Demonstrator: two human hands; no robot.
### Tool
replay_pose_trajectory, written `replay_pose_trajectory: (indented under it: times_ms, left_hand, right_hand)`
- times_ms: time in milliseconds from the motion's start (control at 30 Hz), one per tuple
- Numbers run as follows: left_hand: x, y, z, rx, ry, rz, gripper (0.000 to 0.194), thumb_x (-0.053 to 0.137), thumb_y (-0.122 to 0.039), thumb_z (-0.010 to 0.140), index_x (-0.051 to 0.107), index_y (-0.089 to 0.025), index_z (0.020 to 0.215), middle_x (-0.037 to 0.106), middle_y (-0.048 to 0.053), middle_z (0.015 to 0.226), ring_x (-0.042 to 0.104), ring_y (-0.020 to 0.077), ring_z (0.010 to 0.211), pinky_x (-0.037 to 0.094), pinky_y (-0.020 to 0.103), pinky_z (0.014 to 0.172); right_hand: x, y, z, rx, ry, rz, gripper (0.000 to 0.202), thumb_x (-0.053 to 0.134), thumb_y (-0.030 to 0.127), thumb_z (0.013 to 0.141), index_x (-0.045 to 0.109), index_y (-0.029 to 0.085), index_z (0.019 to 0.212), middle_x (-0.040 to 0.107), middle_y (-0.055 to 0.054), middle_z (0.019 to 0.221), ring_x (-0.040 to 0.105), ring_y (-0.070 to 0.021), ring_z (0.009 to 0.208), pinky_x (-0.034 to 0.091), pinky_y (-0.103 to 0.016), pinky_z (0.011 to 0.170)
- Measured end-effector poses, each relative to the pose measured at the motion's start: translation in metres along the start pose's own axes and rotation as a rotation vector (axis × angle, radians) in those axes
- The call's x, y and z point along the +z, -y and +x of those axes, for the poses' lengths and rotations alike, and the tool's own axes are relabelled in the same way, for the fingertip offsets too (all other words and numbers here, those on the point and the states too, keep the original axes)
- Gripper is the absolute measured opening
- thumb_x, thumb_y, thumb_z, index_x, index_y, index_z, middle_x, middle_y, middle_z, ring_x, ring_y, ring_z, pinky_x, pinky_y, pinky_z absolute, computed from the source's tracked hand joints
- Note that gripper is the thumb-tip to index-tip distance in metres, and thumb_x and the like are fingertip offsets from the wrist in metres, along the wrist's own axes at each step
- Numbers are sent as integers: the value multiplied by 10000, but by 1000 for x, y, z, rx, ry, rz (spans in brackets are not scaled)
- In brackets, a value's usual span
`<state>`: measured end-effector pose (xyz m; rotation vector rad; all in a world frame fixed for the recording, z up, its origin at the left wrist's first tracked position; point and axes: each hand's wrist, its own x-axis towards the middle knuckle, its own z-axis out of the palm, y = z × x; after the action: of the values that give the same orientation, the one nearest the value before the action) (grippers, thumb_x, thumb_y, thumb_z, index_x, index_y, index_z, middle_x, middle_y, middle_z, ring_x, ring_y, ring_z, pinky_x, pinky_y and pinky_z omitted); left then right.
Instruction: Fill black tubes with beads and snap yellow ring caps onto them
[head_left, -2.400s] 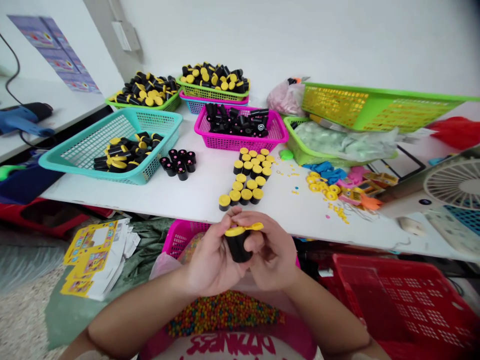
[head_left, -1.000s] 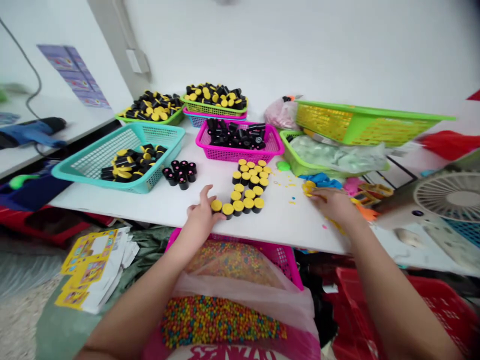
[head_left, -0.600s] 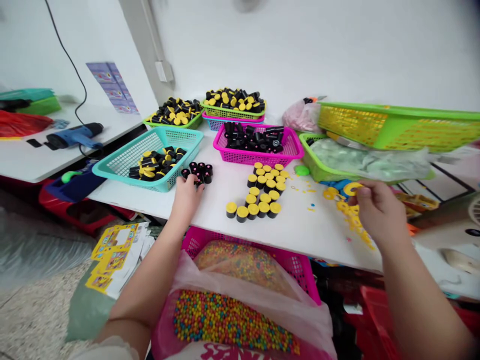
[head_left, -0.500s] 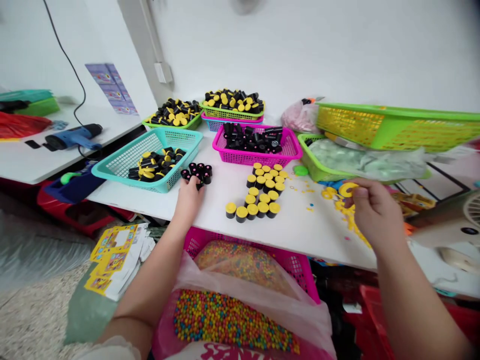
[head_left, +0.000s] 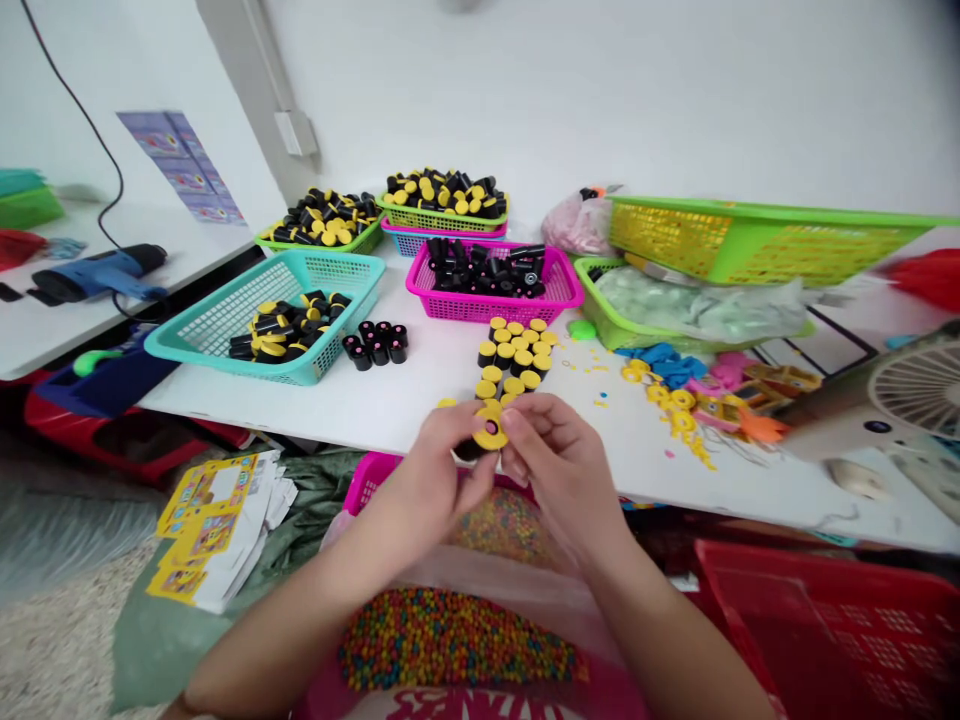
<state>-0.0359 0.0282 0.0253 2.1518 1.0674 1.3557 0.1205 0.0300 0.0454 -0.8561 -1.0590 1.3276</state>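
Note:
My left hand (head_left: 427,475) is closed on a small black cylinder (head_left: 468,451), mostly hidden by the fingers. A yellow ring (head_left: 490,438) sits at its end, the pink-centred tip showing through the hole. My right hand (head_left: 566,465) pinches that ring from the right, so both hands meet over the table's front edge. Just behind them stand several black cylinders with yellow tops (head_left: 517,356), upright in rows. To the left, a cluster of black cylinders with pink dots (head_left: 377,347) stands on the table (head_left: 420,380).
A teal basket (head_left: 174,330) and a magenta basket (head_left: 491,308) hold more cylinders. Loose yellow rings (head_left: 679,405) lie at right near a fan (head_left: 911,385). Below the table edge, an open bag holds colourful beads (head_left: 450,640). A blue heat gun (head_left: 105,272) rests far left.
My left hand has left the black cluster with a cylinder and moved right. My right hand has brought the yellow ring left to it. The camera view has shifted slightly.

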Motion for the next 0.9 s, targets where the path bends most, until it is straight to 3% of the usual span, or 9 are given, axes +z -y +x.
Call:
replay_pose_trajectory:
  times_ms: [67,200,333,400,467,567,700,800,900]
  left_hand:
    - [2,-3,-5,64,79,13,251,517,-160,909,479,-215,1151,572,119,1234,576,220,1178,472,400,1016]
    - [4,2,-15,-16,167,-92,263,480,-261,949,422,-209,1200,556,112,1216,519,228,1238,370,436,1102]
    - [11,1,-24,-166,87,-509,236,369,-319,1025,237,-302,1220,543,66,1250,519,172,1211,352,426,1086]
    - [14,-3,-24,-326,85,-755,231,365,-383,1025,239,-314,1207,554,46,1197,570,159,1080,436,376,973]
    - [15,-10,-21,-543,87,-993,303,416,-453,990,241,-325,1203,561,18,1091,590,146,890,483,308,785]
    - [16,-21,-13,-801,40,-1251,419,550,-467,864,277,-325,1148,511,-25,919,535,126,715,425,238,597]
    - [18,-29,-6,-948,30,-1355,437,571,-429,759,339,-299,1105,462,-25,832,482,119,642,346,209,508]
    - [20,-27,-9,-909,44,-1388,419,554,-443,776,340,-287,1102,468,-22,817,493,124,644,342,206,496]
    - [22,-19,-19,-731,86,-1277,364,485,-477,878,298,-316,1145,533,-9,901,571,161,777,444,257,600]
  right_hand:
    - [1,-8,-4,58,21,36,240,769,399,800,623,215,849,560,71,564,390,-40,411,300,-161,381]
    - [-1,-14,-13,49,24,-57,230,750,391,819,607,213,792,582,57,574,427,-58,424,348,-185,396]
    - [-6,-15,-14,-392,33,-388,61,691,296,868,657,262,906,669,-18,840,640,-155,738,556,-302,644]
    - [-13,-16,-10,-683,159,-579,288,756,290,802,654,293,1071,655,-59,1076,645,-224,1011,569,-406,869]
    - [-19,-19,-7,-832,307,-708,539,796,257,747,583,305,1240,607,-80,1234,583,-267,1191,507,-468,1025]
    - [-22,-25,-10,-839,309,-756,609,684,111,760,517,302,1313,612,-80,1229,602,-251,1173,521,-448,1023]
    - [-17,-29,-18,-856,197,-712,608,605,67,716,547,266,1288,627,-96,1163,627,-258,1106,562,-428,951]
    - [-20,-24,-16,-776,276,-672,577,670,108,752,565,276,1294,634,-96,1200,628,-253,1114,563,-420,952]
    - [-28,-18,-10,-571,402,-495,414,745,261,816,649,313,1215,674,-71,1184,650,-243,1093,576,-418,931]
